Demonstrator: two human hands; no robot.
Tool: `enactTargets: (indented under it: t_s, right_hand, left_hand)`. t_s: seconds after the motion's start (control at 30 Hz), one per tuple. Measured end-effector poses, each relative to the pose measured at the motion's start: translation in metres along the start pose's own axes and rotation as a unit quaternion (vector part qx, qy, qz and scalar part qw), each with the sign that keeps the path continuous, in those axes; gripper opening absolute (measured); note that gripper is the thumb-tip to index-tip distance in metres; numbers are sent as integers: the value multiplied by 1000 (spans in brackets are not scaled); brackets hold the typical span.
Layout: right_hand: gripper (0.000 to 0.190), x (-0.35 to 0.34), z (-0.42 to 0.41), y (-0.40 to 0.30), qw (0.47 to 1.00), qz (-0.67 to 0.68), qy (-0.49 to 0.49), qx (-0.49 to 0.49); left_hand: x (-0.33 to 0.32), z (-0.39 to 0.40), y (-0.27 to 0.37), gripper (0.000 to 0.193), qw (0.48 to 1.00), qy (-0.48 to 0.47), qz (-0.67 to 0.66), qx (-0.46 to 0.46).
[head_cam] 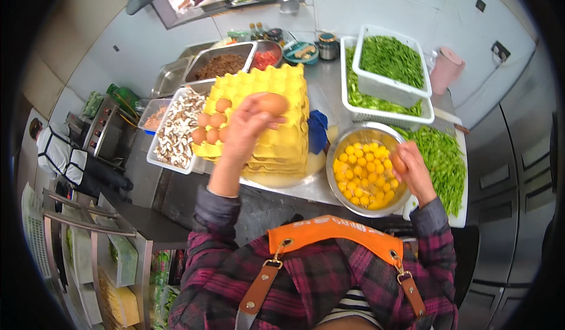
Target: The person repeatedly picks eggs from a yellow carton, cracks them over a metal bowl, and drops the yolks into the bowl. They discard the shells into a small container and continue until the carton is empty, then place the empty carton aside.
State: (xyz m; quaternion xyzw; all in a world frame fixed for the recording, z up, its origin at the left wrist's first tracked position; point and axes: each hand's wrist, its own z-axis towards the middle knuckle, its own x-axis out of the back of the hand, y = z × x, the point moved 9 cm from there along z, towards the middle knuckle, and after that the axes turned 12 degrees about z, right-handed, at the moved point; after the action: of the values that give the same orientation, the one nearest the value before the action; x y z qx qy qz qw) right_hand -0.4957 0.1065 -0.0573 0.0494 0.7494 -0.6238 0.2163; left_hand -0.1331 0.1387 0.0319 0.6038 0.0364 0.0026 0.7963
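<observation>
My left hand [247, 124] holds a brown egg [272, 104] above a stack of yellow egg trays [265, 82]. Several brown eggs [212, 120] sit in the cups at the top tray's left side; its other visible cups hold no eggs. At the right rim of a steel bowl [333, 171], my right hand [412, 169] grips another brown egg [398, 163]. Many raw yolks [364, 175] lie in clear egg white inside the bowl. Whether either egg is cracked cannot be told.
White baskets of cut greens [390, 60] stand behind the bowl. Right of it, a white cutting board [461, 215] bears chopped greens and a knife [450, 121]. Sliced mushrooms [176, 129] fill a tub at left. A co-worker [66, 153] stands far left.
</observation>
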Motion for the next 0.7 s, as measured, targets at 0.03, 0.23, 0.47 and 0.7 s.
enactTargets:
  t_s: [0.03,0.23,0.47,0.7]
  right_hand:
    - [19,-17,2,-14,997,-46,-41,52]
    - [31,-68,-27,-87,858,-289,-18,423]
    - [33,-66,-11,-52,807,-469,10,359]
    - [29,6,-4,-45,929,-192,114,295]
  left_hand:
    - [-33,-2,-17,43,996,-39,-72,24]
    - [-173,-13,-94,46,946,-172,-215,172]
    - [-207,-18,-135,48,935,-206,-197,211]
    - [-209,-21,-152,48,935,-229,-163,216]
